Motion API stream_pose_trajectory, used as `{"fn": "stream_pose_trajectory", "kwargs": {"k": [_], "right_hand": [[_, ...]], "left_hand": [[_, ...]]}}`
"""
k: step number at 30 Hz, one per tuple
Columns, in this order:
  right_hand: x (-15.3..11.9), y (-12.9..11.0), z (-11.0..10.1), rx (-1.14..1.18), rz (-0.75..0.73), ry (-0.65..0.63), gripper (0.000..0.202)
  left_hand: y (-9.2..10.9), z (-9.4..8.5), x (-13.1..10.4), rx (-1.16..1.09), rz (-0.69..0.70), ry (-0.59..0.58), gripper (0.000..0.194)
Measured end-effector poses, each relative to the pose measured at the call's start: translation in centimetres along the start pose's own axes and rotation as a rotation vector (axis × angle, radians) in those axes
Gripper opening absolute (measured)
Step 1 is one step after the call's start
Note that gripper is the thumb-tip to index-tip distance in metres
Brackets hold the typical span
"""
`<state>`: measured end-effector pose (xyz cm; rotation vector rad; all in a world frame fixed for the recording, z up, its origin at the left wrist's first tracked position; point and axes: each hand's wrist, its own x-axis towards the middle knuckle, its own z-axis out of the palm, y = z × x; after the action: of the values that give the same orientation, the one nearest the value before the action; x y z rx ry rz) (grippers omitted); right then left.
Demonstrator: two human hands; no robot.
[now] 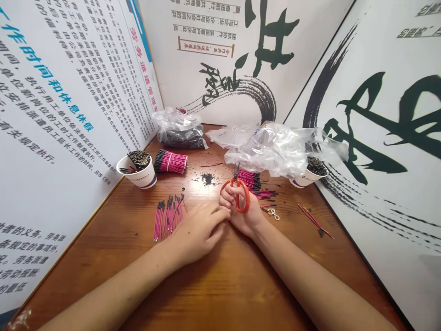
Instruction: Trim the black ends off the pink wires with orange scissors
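Note:
My right hand (245, 212) is closed round a pair of scissors (245, 202) with orange handles, their dark blades pointing away from me. Against its fingers rest the bent fingertips of my left hand (200, 227), palm down; whatever they pinch is hidden. Left of that hand lie loose pink wires with black ends (168, 214), partly covered by it. Just beyond the scissors is a pile of similar pink and black wires (251, 180). A small white loop of cord or band (274, 213) lies to the right of my right hand.
Paper cups of black-tipped wires stand left (144, 178) and right (303, 179). A banded wire bundle (171, 162), a filled plastic bag (181, 131) and crumpled clear plastic (272, 149) lie behind. Black scraps (207, 179) dot the wooden table (220, 294). Printed panels (220, 55) enclose it.

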<state>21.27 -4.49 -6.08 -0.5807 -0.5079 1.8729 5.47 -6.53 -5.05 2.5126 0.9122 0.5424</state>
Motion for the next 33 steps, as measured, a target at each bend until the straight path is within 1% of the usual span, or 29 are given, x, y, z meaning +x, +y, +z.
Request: {"fn": "stream_pose_trajectory", "kwargs": {"k": [3, 4, 8, 11, 15, 18, 23, 33], "right_hand": [[0.1, -0.1, 0.0, 0.023, -0.001, 0.012, 0.021], [0.2, -0.1, 0.0, 0.019, -0.001, 0.012, 0.020], [0.0, -0.1, 0.1, -0.009, -0.002, 0.008, 0.020], [0.0, 0.1, 0.2, -0.029, 0.002, 0.011, 0.019], [0.0, 0.4, -0.1, -0.051, 0.002, -0.028, 0.019], [0.0, 0.5, -0.2, -0.083, 0.004, -0.058, 0.019], [-0.1, 0.5, 0.1, -0.171, -0.003, -0.033, 0.020], [0.2, 1.3, -0.4, -0.300, -0.015, 0.060, 0.029]], "left_hand": [[-0.7, 1.1, -0.2, 0.022, 0.053, 0.032, 0.031], [-0.9, 1.4, -0.3, 0.029, 0.078, 0.059, 0.033], [-1.1, 2.2, -0.4, 0.032, 0.159, 0.169, 0.032], [-1.0, 2.3, -0.3, 0.015, 0.197, 0.240, 0.029], [-1.0, 1.8, -0.5, -0.018, 0.243, 0.345, 0.026], [-1.0, 1.1, -0.9, -0.068, 0.228, 0.389, 0.026], [-0.8, 0.2, -1.2, -0.192, 0.214, 0.500, 0.024], [-0.4, -0.5, -0.9, -0.274, 0.163, 0.542, 0.020]]}}
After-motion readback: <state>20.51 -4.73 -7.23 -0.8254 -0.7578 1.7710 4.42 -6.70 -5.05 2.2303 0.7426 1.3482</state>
